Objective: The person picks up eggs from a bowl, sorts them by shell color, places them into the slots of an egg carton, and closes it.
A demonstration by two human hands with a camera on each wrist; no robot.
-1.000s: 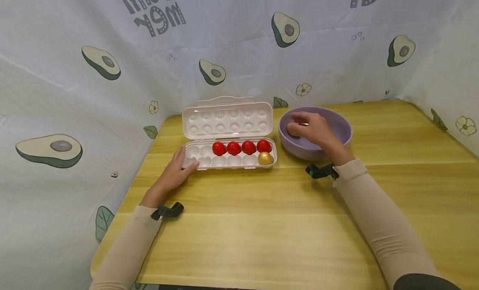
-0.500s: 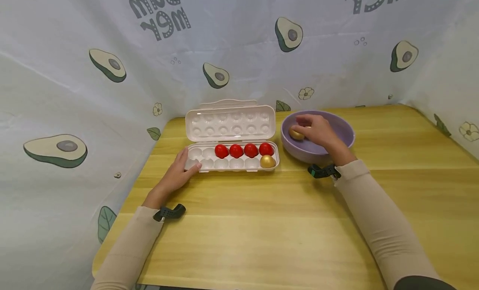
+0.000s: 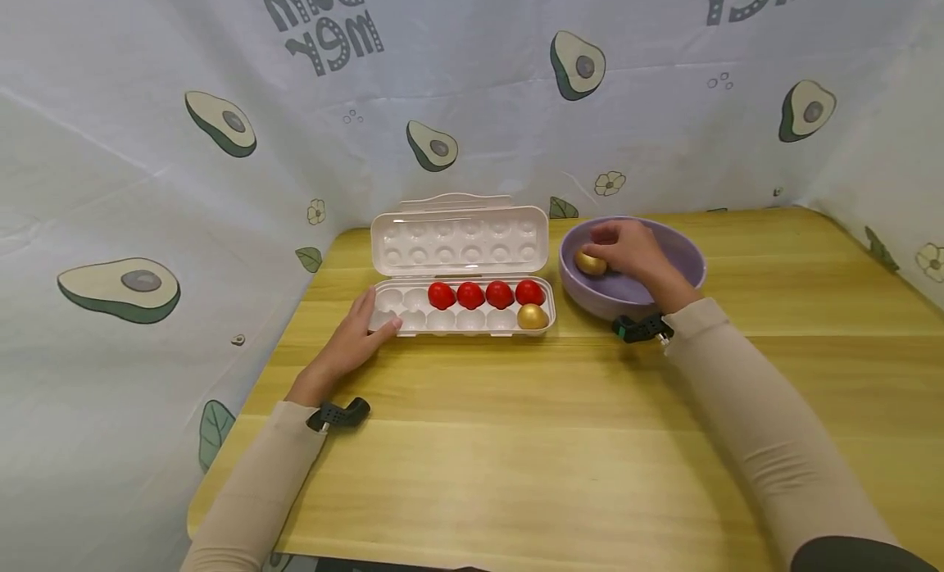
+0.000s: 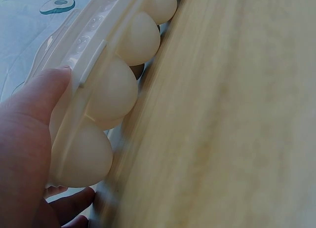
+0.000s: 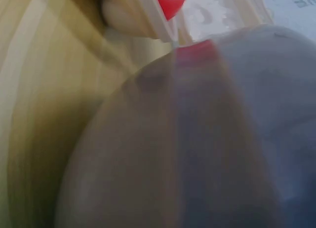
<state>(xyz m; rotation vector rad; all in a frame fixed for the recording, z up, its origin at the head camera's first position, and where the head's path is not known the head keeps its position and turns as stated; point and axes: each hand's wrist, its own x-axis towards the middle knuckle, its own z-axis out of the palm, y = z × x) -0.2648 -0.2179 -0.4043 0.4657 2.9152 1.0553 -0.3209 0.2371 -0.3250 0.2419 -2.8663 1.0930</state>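
Observation:
An open white plastic egg carton stands with its lid raised at the back. Several shiny red eggs fill the right part of its back row, with a golden egg at the front right. My left hand grips the carton's left end, thumb over the front rim and fingers curled below in the left wrist view. My right hand reaches into the purple bowl, its curled fingers right at another golden egg. I cannot tell whether they pinch an egg.
The wooden table extends in front of the carton and to the right of the bowl. A white curtain printed with avocados hangs close behind. The bowl's outer side fills most of the right wrist view.
The head view has shifted slightly. My right hand stays in the bowl, its fingers moving a little, and more of the golden egg there shows. My left hand keeps its grip on the carton.

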